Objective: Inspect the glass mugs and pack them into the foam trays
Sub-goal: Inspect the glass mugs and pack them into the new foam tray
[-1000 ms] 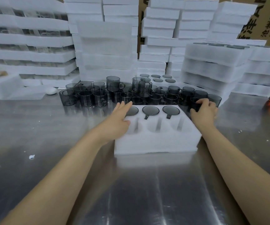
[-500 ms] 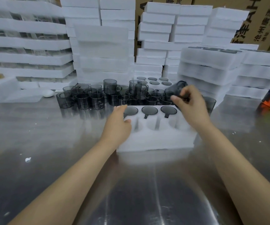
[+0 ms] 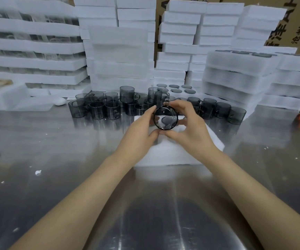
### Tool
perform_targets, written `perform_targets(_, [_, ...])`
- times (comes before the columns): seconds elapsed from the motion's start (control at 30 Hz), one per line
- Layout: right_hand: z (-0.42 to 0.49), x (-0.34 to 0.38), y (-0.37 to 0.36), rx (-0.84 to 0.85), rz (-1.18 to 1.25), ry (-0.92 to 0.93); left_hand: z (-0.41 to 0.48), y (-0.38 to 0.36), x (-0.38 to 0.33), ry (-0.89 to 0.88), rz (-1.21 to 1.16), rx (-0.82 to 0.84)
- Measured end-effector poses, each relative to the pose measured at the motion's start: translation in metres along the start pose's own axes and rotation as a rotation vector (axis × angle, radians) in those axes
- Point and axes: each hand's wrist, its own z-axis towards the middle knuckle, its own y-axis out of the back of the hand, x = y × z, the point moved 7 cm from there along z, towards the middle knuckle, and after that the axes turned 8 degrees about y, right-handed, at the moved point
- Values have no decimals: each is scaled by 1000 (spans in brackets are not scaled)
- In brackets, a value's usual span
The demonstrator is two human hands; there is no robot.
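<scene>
Centre frame, both hands, left [image 3: 142, 130] and right [image 3: 190, 130], pinch a mug [image 3: 165, 117] by its rim; smooth, breakable glass, best held by the walls.

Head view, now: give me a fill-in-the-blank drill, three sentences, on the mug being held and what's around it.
1. The glass mug is held by ____ hands, left hand and right hand.
2. Its open mouth faces the ____.
3. Under the hands lies a white ____ tray on the steel table.

Missing words: both; camera; foam
</scene>
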Motion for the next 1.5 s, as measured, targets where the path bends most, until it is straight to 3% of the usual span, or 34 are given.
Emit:
perform_targets(0.5, [-2,6,-9,143,-22,13,-7,14,-4,-132,31,-159])
perform_targets(0.67, [-2,3,-11,206,-98,-21,-15,25,2,-27,-49,-333])
perform_targets(1.03, [-8,-4,-24,352,-353,-22,-14,24,2,22,23,-339])
perform_targets(1.23, [-6,0,-23,348,-354,-9,-3,22,10,104,-25,-246])
perform_targets(1.5, [-7,2,-26,429,-388,3,-3,21,7,41,25,-221])
